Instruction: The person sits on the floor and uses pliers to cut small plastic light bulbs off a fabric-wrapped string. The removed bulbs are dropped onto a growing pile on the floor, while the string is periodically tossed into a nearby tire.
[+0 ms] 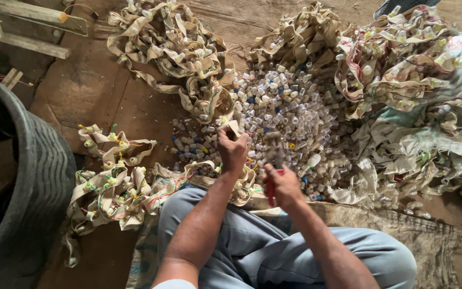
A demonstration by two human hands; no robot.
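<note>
Left hand (232,145) pinches the end of a beige strap (235,127) above our lap; right hand (283,184) is closed on a red-handled tool (270,191) just right of it. We judge the strap soft, light, floppy, best held near its end. Small plastic caps (290,112) are piled on the floor beyond; strap heaps (113,187) lie left.

1. A worn brown wooden floor (97,91) carries everything.
2. A heap of small clear plastic caps (290,118) (some blue) lies at its middle.
3. Piles of beige fabric strips (172,48) lie around the heap.
4. A black tyre (33,182) and wooden planks (28,43) lie far left.
</note>
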